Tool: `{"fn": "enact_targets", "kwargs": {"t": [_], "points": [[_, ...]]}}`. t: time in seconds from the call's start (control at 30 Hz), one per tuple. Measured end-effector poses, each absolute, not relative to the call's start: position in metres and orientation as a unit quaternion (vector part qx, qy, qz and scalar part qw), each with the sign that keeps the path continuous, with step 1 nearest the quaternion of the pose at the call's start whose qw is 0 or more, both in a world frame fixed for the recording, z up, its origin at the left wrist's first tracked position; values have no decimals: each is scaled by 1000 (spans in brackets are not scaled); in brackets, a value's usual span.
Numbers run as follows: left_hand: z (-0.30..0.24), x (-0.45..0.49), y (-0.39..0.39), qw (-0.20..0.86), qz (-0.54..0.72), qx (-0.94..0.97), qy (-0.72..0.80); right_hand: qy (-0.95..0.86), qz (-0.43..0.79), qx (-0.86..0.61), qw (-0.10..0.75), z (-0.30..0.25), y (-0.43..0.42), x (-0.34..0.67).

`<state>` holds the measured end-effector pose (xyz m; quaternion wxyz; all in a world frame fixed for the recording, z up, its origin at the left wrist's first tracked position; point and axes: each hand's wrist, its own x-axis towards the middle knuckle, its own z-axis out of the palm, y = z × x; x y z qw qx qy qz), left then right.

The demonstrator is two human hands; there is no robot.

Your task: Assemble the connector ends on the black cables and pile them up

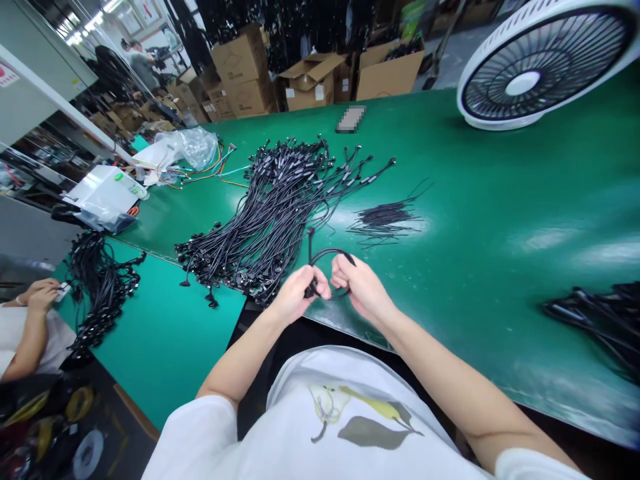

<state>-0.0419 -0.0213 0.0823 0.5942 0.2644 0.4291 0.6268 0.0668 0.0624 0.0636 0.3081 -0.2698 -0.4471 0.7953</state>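
Observation:
A black cable (327, 251), bent into a loop, spans my two hands above the front edge of the green table. My left hand (300, 290) is closed on it near a connector end, and one plug sticks up above the fingers. On the loop's other side, my right hand (357, 283) pinches the cable, with a thicker black part showing over its fingers. Beyond my hands lies a big heap of black cables (273, 207) with connectors at both ends. A small pile of thin black ties (385, 219) rests to the right of the heap.
A white fan (523, 83) stands at the back right, and a blurred phone (351, 119) lies at the far edge. Bundled black cables (595, 320) are at the right. On the left, a co-worker's hands (43, 293) work beside another cable heap (103, 287). Cardboard boxes (245, 70) stand behind.

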Motion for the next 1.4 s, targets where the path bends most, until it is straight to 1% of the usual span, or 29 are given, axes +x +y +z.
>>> {"fn": "enact_targets", "kwargs": {"t": [0.1, 0.2, 0.33, 0.37, 0.43, 0.53, 0.6, 0.7, 0.73, 0.87, 0.97, 1.03, 1.07, 1.17, 1.33, 1.4], "points": [[68, -27, -25, 586, 642, 232, 436, -363, 817, -280, 349, 70, 55, 66], [59, -17, -30, 570, 663, 202, 442, -345, 810, -281, 381, 73, 49, 63], [59, -17, -38, 610, 640, 194, 424, -330, 797, -279, 421, 65, 42, 60], [60, -18, -40, 628, 629, 192, 417, -324, 804, -276, 415, 63, 41, 60], [61, -19, -43, 651, 608, 189, 412, -320, 828, -267, 375, 63, 40, 61], [58, -17, -47, 656, 590, 188, 432, -333, 847, -275, 310, 66, 39, 63], [55, -15, -48, 656, 586, 174, 443, -325, 846, -276, 319, 66, 38, 62], [49, -13, -46, 667, 572, 166, 448, -321, 834, -245, 376, 63, 38, 61], [48, -13, -45, 670, 560, 182, 452, -328, 831, -238, 382, 62, 40, 61], [45, -13, -43, 662, 497, 289, 480, -357, 847, -241, 312, 61, 50, 70], [46, -11, -42, 612, 465, 356, 532, -338, 870, -250, 257, 67, 58, 75], [45, -10, -41, 585, 451, 387, 552, -312, 877, -261, 255, 71, 60, 75], [45, -9, -40, 588, 444, 396, 548, -301, 877, -265, 265, 73, 60, 75], [42, -9, -38, 638, 428, 382, 513, -302, 871, -258, 291, 77, 59, 74], [43, -4, -35, 645, 483, 315, 501, -336, 877, -213, 268, 77, 65, 76], [44, 0, -34, 650, 497, 285, 498, -331, 872, -221, 285, 76, 70, 78]]}}
